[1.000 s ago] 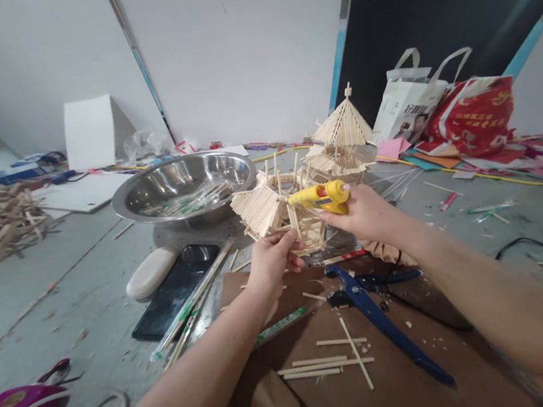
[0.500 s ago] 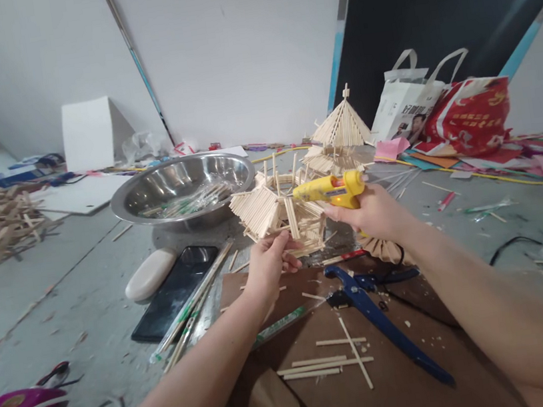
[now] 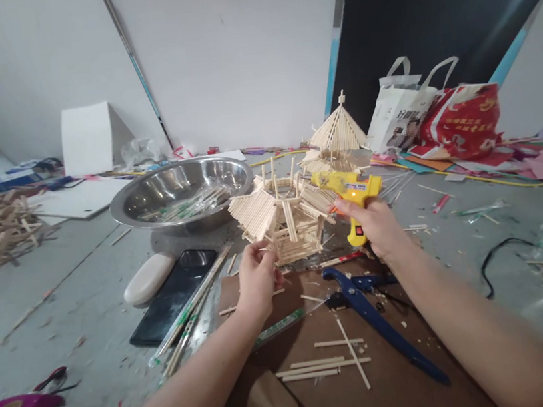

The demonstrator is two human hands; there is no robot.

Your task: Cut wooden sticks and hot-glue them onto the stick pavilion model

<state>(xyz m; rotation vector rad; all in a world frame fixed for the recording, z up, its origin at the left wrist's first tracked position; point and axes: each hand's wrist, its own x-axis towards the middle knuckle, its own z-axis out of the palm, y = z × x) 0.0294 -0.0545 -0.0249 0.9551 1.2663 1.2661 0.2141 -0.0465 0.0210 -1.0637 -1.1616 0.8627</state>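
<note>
In the head view, a small pavilion-like model (image 3: 290, 218) made of pale wooden sticks stands at the back of the brown board (image 3: 401, 374). My left hand (image 3: 257, 276) is closed at its lower left corner, thumb and fingers pinched on the model's edge; the fingertips are partly hidden. A yellow hot glue gun (image 3: 354, 195) is gripped in my right hand (image 3: 378, 225), just right of the model, its nozzle pointing left above the right roof panel. Several loose sticks (image 3: 319, 367) and blue-handled cutters (image 3: 390, 331) lie on the board in front.
A steel basin (image 3: 125, 207) holds wrapped sticks at the left. Nearer are a phone (image 3: 174, 298), a white oval case (image 3: 149, 278) and bagged sticks (image 3: 197, 301). A second stick model (image 3: 337, 130), bags (image 3: 464, 119) and coloured paper stand behind. A black cord (image 3: 487, 267) runs at right.
My right hand has drawn the glue gun back to the right, off the model's front, and tilted it more upright. My left hand has slid left along the model's lower edge.
</note>
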